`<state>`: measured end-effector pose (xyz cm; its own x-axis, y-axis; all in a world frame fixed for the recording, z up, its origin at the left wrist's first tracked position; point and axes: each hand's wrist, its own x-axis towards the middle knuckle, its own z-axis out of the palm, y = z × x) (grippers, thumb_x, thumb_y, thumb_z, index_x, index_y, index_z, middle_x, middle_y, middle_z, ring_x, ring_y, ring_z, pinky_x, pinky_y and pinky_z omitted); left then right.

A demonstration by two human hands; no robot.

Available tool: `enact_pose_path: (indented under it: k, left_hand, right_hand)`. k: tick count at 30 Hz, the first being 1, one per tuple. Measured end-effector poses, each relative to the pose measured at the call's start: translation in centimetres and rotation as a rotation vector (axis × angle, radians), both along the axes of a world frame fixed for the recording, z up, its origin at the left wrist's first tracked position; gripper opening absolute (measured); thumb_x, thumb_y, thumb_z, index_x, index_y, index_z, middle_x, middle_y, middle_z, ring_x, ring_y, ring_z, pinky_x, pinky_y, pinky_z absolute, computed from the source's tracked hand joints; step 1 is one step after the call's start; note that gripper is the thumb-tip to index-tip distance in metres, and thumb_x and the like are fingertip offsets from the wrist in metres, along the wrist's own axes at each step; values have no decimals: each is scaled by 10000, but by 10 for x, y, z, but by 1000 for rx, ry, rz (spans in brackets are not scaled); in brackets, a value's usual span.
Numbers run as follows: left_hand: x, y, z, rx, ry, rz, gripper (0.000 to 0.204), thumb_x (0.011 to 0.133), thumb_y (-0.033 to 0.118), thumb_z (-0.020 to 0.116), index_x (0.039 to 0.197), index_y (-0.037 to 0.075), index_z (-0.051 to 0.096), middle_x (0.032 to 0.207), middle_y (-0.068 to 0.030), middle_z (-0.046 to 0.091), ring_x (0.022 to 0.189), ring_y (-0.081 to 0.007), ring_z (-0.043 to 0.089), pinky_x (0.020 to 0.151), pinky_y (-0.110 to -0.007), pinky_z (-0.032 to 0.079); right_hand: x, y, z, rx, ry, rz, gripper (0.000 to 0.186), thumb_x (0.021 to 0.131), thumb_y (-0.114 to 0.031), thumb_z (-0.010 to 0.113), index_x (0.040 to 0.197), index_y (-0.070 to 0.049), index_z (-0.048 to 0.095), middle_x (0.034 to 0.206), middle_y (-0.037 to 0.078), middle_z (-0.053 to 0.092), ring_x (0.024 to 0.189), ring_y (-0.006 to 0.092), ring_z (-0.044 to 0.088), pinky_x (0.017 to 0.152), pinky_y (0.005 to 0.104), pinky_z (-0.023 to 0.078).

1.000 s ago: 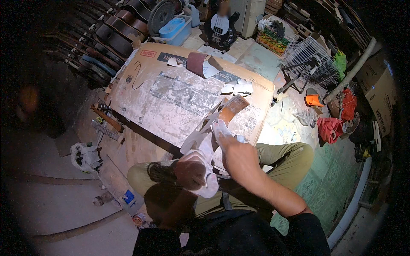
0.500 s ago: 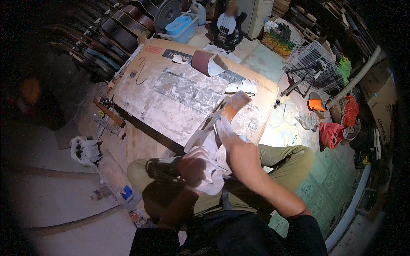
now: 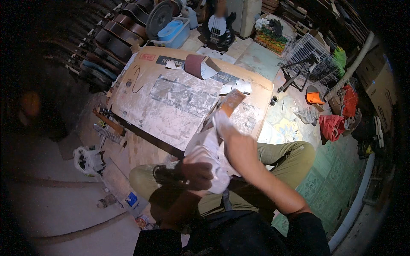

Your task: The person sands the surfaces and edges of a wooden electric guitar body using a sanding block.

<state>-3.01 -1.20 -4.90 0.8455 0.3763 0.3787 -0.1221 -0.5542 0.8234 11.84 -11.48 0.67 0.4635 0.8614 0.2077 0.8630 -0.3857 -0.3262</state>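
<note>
A long wooden piece that looks like a guitar neck slants away from me over my lap, its brown flat end (image 3: 233,102) over the cardboard and its near part coated in white dust. My left hand (image 3: 197,171) is closed around the near, whitened end. On the upper part lies my right hand (image 3: 240,147), blurred, its fingers closed over a pale sheet (image 3: 222,121), perhaps sandpaper. What lies beneath those fingers is hidden. Beyond, a curled reddish-brown sandpaper sheet (image 3: 194,66) rests on the dusty cardboard (image 3: 121,99), near torn white scraps (image 3: 243,86).
To the left lie a wooden-handled tool (image 3: 110,121) and a white plastic bag (image 3: 88,161). Several guitars (image 3: 115,38) lean at the far left, beside a blue tub (image 3: 177,36). A dark bass guitar (image 3: 218,32) stands behind. A wire rack (image 3: 303,57) and a red bag (image 3: 331,127) are at right.
My right hand has shifted slightly farther up along the piece, with the pale sheet under its fingers. My left hand keeps its hold. The whole view has turned a little.
</note>
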Motion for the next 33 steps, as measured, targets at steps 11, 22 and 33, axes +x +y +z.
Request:
enact_pose_path:
  k: [11, 22, 33]
  left_hand:
    - [11, 12, -3, -17, -36, -1, 113, 771, 153, 612, 760, 59, 551, 722, -84, 560, 696, -243, 557, 693, -375, 462]
    - [13, -6, -14, -138, -245, 213, 111, 769, 118, 608, 760, 64, 511, 706, -84, 537, 677, -239, 525, 705, -398, 438]
    - [0, 69, 26, -387, -566, 72, 133, 767, 83, 603, 761, 69, 471, 690, -83, 514, 658, -234, 492, 716, -421, 414]
  right_hand:
    - [-13, 4, 12, -2, 97, -63, 441, 846, -43, 536, 1286, -57, 563, 1081, 167, 665, 595, 295, 688, 514, 419, 552]
    - [20, 16, -1, -76, 194, -42, 450, 818, -20, 538, 1264, -70, 566, 990, 214, 692, 741, 385, 693, 646, 475, 573]
    - [36, -33, -12, 224, 966, 11, 572, 828, 9, 537, 1396, -63, 552, 1269, 224, 644, 1138, 277, 651, 998, 341, 471]
